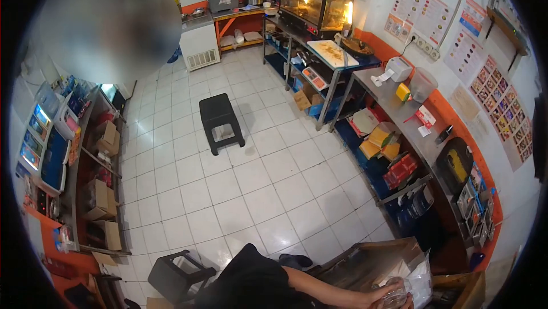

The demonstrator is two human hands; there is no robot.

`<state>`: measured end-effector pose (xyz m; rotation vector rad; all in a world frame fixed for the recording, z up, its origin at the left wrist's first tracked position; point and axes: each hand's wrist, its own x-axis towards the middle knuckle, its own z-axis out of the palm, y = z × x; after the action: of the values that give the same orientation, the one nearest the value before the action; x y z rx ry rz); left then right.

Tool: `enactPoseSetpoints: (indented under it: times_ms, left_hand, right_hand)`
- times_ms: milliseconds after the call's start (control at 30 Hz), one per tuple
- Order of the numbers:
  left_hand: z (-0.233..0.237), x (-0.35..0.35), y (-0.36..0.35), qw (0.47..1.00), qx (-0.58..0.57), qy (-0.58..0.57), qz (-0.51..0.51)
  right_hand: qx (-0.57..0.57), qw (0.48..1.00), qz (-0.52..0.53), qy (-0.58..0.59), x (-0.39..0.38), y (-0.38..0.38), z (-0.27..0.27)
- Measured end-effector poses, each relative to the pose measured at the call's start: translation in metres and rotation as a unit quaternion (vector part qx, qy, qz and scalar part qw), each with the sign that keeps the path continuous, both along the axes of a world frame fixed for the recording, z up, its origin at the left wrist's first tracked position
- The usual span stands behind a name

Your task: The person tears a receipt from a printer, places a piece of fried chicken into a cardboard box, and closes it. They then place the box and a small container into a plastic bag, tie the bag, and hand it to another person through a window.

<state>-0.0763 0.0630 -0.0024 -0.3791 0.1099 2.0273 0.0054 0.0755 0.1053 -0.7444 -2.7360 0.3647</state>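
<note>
At the lower right edge, my left hand reaches across from a black sleeve, its fingers closed around a crinkled clear plastic package. What the package holds is too small to make out. My right hand shows only in part at the bottom edge, against the same package. Just beyond the hands lies a white plastic bag at the side of an open cardboard box. A dark shoe rests on the floor near the box.
A black stool stands mid-floor, another stool at lower left. Along the right wall run a metal table with shelves below and a lit display warmer. Shelves with cardboard boxes line the left. A blurred patch covers the upper left.
</note>
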Motion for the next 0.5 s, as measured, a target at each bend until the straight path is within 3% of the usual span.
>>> enactPoseSetpoints:
  times_ms: [100,233,333,367,467,500]
  left_hand:
    - [-0.005,-0.008,-0.001,0.998,0.035,0.013,-0.043]
    - [-0.021,-0.016,-0.01,0.994,0.066,0.019,-0.079]
    - [-0.027,-0.018,-0.005,0.993,0.092,-0.027,-0.071]
    - [-0.032,-0.018,-0.002,0.991,0.116,-0.013,-0.069]
    - [-0.061,-0.014,0.007,0.984,0.167,0.001,-0.057]
    - [-0.068,-0.01,0.011,0.984,0.172,-0.014,-0.046]
  right_hand:
    - [0.034,0.998,0.023,-0.05,-0.008,0.005,0.003]
    - [0.047,0.997,0.059,-0.013,-0.017,-0.001,0.003]
    - [-0.314,0.949,-0.015,0.037,-0.011,0.029,-0.027]
    - [-0.254,0.966,0.044,0.032,-0.003,0.03,-0.028]
    - [-0.196,0.977,0.008,-0.08,0.012,0.059,-0.046]
    - [-0.164,0.986,-0.001,-0.043,0.011,0.051,-0.035]
